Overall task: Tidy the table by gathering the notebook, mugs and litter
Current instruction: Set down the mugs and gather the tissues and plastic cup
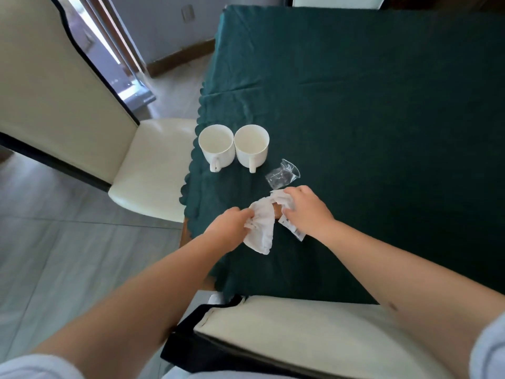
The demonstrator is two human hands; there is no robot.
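While my left hand [232,224] pinches one side of a white tissue [261,228], my right hand [304,212] is curled over more crumpled white paper [281,199]. The tissue hangs down from my left fingers, and its low end looks like it rests on the green cloth. My two hands are close, with the tissue between them. I cannot tell if the paper under my right hand is the same piece as the tissue or another one. Something small and brown peeks out between my hands, but I cannot tell what it is. A thin clear wrapper with dark print [293,231] sticks out from under my right hand and lies flat on the cloth.

Just past my right hand sits a crinkled clear plastic bag [282,175]. It lies alone and touches nothing else.

Farther out and to the left stand two white mugs, the left mug [216,147] and the right mug [251,146]. They stand side by side, upright, and almost touch. Both handles point back at me. The left mug is right at the wavy edge of the cloth.

A dark green cloth covers the bench [369,105]. One cream chair [153,165] stands at the left side of the bench. Another cream chair [287,335] is right in front of me, pushed in at the near edge.
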